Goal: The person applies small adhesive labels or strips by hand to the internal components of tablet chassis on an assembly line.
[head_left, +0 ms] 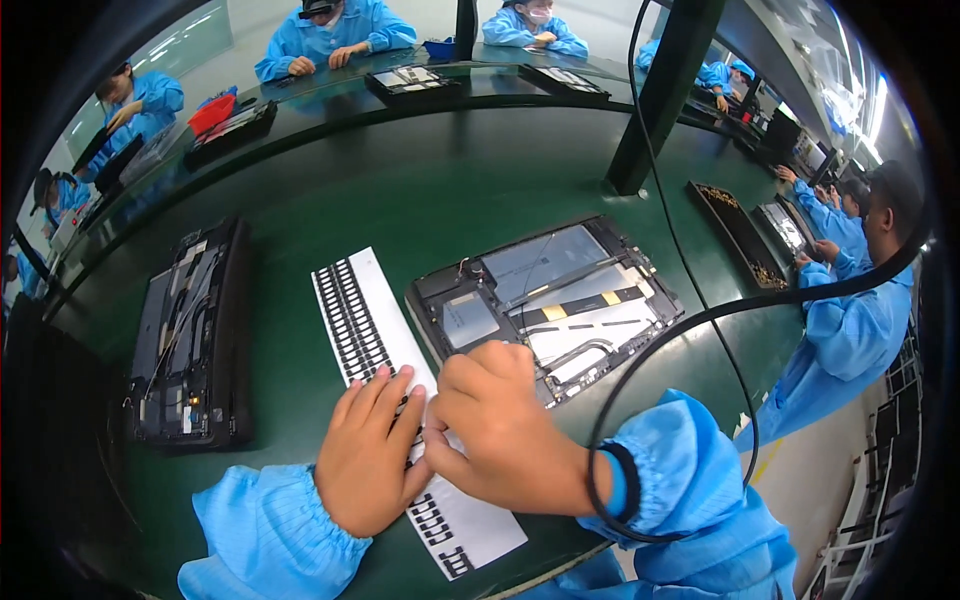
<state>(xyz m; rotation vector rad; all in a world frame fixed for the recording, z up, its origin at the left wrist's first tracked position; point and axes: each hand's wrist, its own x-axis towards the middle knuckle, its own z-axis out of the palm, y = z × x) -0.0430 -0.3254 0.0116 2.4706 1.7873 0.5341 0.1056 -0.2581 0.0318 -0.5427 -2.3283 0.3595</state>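
Observation:
A long white backing sheet (395,300) lies slantwise on the green workbench, with rows of small black adhesive pieces (352,315) along its left side. My left hand (372,450) rests flat on the sheet, fingers stretched over the black pieces. My right hand (500,430) is closed in a pinch at the sheet beside the left fingers; whatever its fingertips hold is hidden. Just beyond the right hand lies an opened electronic device (550,300) in a black housing, with grey panels, a black ribbon strip and cables showing.
A second opened device (188,335) stands at the left. A dark tray of small brass-coloured parts (738,235) lies at the right near a green post (660,100). A black cable (740,310) loops over my right forearm. Co-workers in blue sit around the benches.

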